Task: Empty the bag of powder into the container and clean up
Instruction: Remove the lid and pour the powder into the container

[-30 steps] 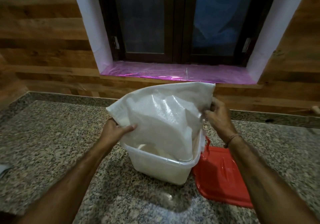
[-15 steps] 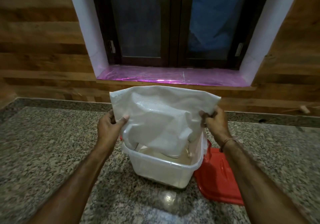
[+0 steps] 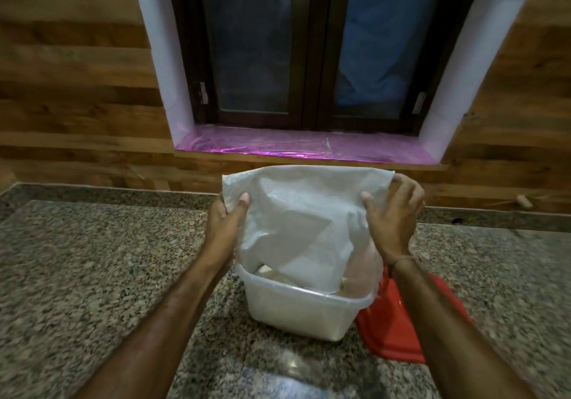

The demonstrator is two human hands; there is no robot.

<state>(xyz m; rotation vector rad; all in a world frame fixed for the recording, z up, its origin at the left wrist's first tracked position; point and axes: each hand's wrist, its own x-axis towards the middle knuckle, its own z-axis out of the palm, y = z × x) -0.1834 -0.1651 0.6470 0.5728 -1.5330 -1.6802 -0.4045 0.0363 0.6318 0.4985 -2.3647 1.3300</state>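
A speckled granite counter (image 3: 92, 275) meets a wood-panelled wall (image 3: 77, 89) below a dark window (image 3: 309, 43).

I can read no writing, label, brand or number anywhere here. The bag (image 3: 296, 213) faces me with plain white weave. The container (image 3: 296, 315) and the red lid (image 3: 383, 330) show no print that I can make out.
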